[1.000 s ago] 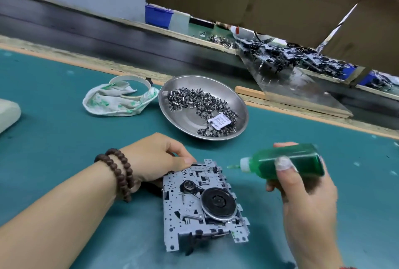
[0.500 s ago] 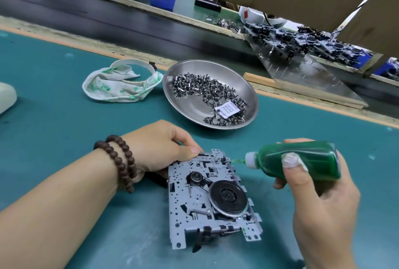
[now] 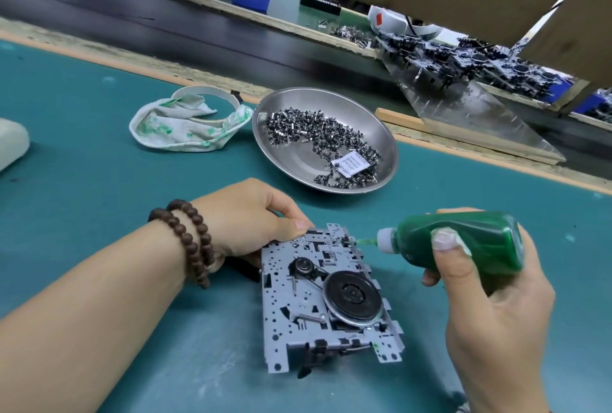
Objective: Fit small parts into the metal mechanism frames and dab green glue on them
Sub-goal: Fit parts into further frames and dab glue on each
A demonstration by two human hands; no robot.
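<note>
A grey metal mechanism frame (image 3: 284,306) with a black flywheel lies on the teal mat in front of me. My left hand (image 3: 251,217), with a bead bracelet at the wrist, grips the frame's far left corner, thumb on top. My right hand (image 3: 490,293) holds a green glue bottle (image 3: 477,240) sideways, thumb across its body. The bottle's green nozzle tip touches the frame's far right corner. A steel dish (image 3: 298,164) behind the frame holds several small dark metal parts and a white paper label.
A green-stained white rag (image 3: 172,131) lies over a tape roll left of the dish. A pale block (image 3: 10,144) sits at the left edge. Behind the mat run a wooden strip, a dark conveyor, a clear sloped panel (image 3: 480,121) and several finished mechanisms.
The bottle's nozzle has moved left from clear of the frame until it meets the frame's far right corner. My left hand keeps its hold on the frame.
</note>
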